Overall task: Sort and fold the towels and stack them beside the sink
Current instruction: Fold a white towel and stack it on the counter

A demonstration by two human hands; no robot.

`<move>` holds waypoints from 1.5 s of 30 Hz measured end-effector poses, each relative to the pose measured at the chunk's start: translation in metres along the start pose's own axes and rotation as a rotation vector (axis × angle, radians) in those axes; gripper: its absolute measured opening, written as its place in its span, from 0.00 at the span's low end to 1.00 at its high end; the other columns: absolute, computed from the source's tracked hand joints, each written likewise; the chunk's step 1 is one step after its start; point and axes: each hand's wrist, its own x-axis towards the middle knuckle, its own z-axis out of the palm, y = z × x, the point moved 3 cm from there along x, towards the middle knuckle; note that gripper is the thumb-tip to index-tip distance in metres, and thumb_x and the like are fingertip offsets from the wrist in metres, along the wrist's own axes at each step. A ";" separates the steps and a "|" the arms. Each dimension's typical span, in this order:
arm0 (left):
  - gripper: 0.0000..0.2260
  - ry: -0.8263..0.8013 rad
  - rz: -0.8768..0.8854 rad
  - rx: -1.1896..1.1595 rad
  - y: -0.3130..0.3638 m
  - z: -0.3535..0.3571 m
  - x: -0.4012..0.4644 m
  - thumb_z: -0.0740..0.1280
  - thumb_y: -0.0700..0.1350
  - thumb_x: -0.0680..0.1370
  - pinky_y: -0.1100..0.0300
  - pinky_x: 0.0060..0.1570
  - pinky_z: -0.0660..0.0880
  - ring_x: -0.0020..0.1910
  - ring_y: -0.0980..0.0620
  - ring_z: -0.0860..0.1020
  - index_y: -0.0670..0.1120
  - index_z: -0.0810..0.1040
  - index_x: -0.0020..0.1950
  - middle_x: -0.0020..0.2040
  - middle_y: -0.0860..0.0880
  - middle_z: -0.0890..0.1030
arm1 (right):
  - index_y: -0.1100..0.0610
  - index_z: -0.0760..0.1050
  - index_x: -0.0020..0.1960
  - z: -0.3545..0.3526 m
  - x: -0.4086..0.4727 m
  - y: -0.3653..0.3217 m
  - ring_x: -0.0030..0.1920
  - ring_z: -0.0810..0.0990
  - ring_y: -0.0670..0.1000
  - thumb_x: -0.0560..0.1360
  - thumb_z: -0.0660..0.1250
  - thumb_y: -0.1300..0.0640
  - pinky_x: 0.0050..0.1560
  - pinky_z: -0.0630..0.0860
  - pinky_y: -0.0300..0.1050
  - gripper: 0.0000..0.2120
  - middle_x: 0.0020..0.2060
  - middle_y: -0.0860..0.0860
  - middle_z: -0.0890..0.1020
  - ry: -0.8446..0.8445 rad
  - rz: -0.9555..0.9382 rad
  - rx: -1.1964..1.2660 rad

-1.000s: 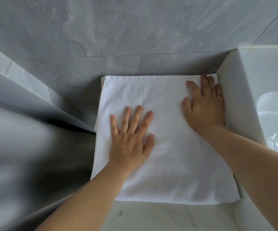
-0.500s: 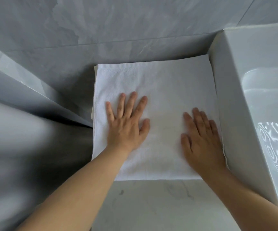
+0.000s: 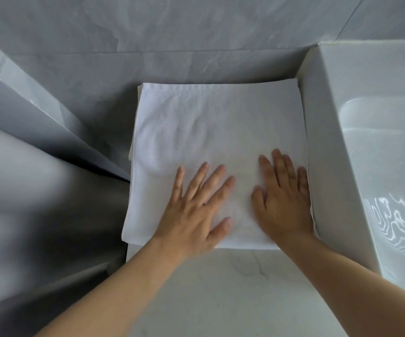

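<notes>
Both hands have slid from the far half of the folded white terry towel (image 3: 211, 142) toward its near edge. The left hand (image 3: 196, 210) lies flat with fingers spread; the right hand (image 3: 282, 203) lies flat, fingers close together. The towel sits on the pale marble counter (image 3: 220, 288), against the white ceramic sink (image 3: 366, 142), so smoothing looks nearly finished

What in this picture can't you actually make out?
- How many towels lie under the top white towel: head view shows only thin layered edges at its left side.
- The towel's surface beneath the left hand and right hand: the flat palms cover it.
- The sink basin and a dark fitting: cut off by the right edge.
- The grey shape at lower left: blurred.
</notes>
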 end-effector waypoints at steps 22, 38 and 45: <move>0.36 -0.237 -0.163 0.063 -0.002 -0.020 -0.047 0.71 0.39 0.71 0.45 0.63 0.75 0.73 0.41 0.68 0.41 0.62 0.78 0.76 0.42 0.67 | 0.54 0.60 0.70 -0.059 -0.055 -0.047 0.63 0.67 0.55 0.77 0.50 0.32 0.61 0.67 0.51 0.32 0.64 0.52 0.66 -0.492 -0.466 -0.157; 0.08 -0.054 -0.608 -0.048 -0.082 -0.089 -0.013 0.58 0.49 0.84 0.53 0.34 0.71 0.35 0.49 0.75 0.47 0.70 0.48 0.39 0.49 0.76 | 0.57 0.73 0.65 -0.103 0.033 -0.022 0.62 0.77 0.56 0.77 0.60 0.64 0.58 0.75 0.49 0.17 0.60 0.53 0.78 -0.755 -0.315 -0.646; 0.08 0.402 -0.955 -0.562 -0.119 -0.090 0.012 0.59 0.47 0.83 0.56 0.36 0.67 0.44 0.49 0.73 0.43 0.74 0.56 0.49 0.49 0.76 | 0.53 0.68 0.60 -0.121 0.109 -0.019 0.54 0.80 0.54 0.77 0.59 0.60 0.49 0.68 0.46 0.12 0.52 0.50 0.80 -0.275 -0.316 -0.739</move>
